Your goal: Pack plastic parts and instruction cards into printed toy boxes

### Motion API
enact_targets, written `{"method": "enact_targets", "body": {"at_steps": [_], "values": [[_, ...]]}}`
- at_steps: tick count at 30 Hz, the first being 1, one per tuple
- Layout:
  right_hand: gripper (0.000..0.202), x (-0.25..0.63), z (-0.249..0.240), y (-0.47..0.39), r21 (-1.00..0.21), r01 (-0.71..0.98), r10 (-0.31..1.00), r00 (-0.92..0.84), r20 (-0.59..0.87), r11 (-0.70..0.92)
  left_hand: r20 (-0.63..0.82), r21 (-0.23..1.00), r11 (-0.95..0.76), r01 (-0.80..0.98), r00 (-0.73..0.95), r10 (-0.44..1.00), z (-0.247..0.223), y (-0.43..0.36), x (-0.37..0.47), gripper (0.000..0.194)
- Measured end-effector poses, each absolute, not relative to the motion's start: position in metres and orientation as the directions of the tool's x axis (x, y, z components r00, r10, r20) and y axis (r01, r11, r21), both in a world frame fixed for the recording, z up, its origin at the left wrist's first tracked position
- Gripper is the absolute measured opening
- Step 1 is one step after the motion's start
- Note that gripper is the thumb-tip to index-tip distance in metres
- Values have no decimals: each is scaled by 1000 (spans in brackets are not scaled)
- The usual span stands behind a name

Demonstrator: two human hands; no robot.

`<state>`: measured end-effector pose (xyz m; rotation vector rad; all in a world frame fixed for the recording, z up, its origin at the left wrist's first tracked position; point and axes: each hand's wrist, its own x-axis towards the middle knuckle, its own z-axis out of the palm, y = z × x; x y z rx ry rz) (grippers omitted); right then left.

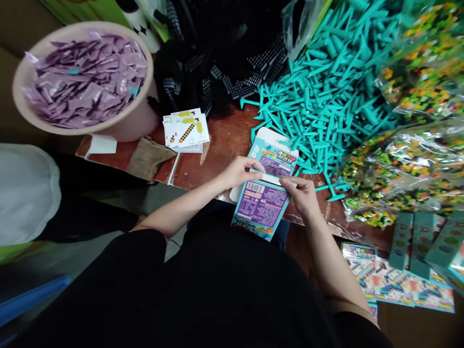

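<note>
A scuffed reddish-brown wooden surface (224, 140) slants from nine o'clock through the centre to four, above a dim grey floor (105, 249) at eight o'clock, with a blue bar (34, 299) farther out.

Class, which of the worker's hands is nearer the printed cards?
Left. The left hand touches the box, right of the printed cards; the right hand, also at the box, lies farther right.

Your reddish-brown worktop (226, 140) carried heaped teal pieces (326, 99), black studded parts (235, 84), printed cards (186, 129), a brown cloth (150, 157), bags of colourful bits (409, 162)
</note>
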<state>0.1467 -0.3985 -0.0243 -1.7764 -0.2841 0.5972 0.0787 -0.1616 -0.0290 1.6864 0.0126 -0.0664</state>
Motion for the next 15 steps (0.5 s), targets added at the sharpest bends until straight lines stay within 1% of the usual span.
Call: {"method": "enact_targets", "body": {"at_steps": [2,6,9,10,11,12,14,15], "values": [[42,139,-26,-399,-949,-59,509,833,-218,-310,-14,992,-124,8,999,-47,-31,-159,73,16],[42,121,-29,-409,-942,142,599,797,-74,-305,106,976,-177,-125,988,-111,-38,-156,57,15],[43,122,-24,-424,-920,224,683,728,-60,-320,116,978,-157,-140,982,-152,-39,-160,54,14],[43,126,-20,-430,-911,241,696,715,-67,-336,99,986,-121,-117,985,-144,-38,-163,55,17],[43,133,-16,-435,-900,251,683,727,-68,-357,76,994,-64,-84,990,-120,-36,-166,56,26],[43,142,-12,-439,-890,254,644,763,-57,-379,45,999,10,-45,995,-91,-34,-169,58,39],[47,161,-5,-443,-890,221,494,869,-6,-398,-31,986,159,41,998,-62,-28,-173,62,63],[53,168,-2,-442,-908,185,407,913,17,-377,-68,974,210,81,995,-66,-25,-174,62,68]]}}
